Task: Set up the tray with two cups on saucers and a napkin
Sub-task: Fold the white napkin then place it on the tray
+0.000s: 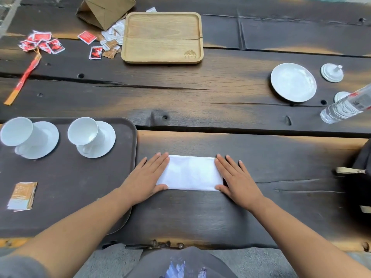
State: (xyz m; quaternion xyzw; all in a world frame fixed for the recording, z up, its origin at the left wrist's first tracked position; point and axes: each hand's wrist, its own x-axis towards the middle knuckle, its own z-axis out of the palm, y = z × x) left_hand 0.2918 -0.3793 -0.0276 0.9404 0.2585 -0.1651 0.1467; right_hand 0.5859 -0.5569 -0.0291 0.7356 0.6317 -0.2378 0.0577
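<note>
Nearest you, forearms: both reach in from the bottom edge; your left one crosses the near right corner of the dark tray [70,177] and hides it.
Left hand [147,178]: flat, fingers straight, pressing on the left end of the napkin [190,173].
Right hand [236,179]: flat as well, fingers straight, pressing the right end; its palm covers that near corner.
Napkin: white, folded into a long rectangle, lying on the table [200,103] just right of the dark tray, not on it.
Dark tray: cut off by the left edge.
Packet stack [23,195]: orange and white, on the tray's near left; print unreadable.
Right cup [83,131]: white, standing on the right saucer [106,139], far side of the tray; its handle is hard to make out.
Left cup [17,131]: on the left saucer [47,141], right against the picture's edge.
Dark bag [359,177]: far right, mostly out of view.
Water bottle [345,106]: clear, cut off at the right; it hides part of a small white piece [340,95].
White plate [293,82]: alone, beyond the bottle, with a small white lid [331,72] beside it.
Red paper sleeve [24,77]: long, lying far left.
Wooden tray [162,37]: far centre.
Sachets [42,43]: red and white, scattered left of the wooden tray.
Paper bag [106,11]: brown, on its side, top cut off.
</note>
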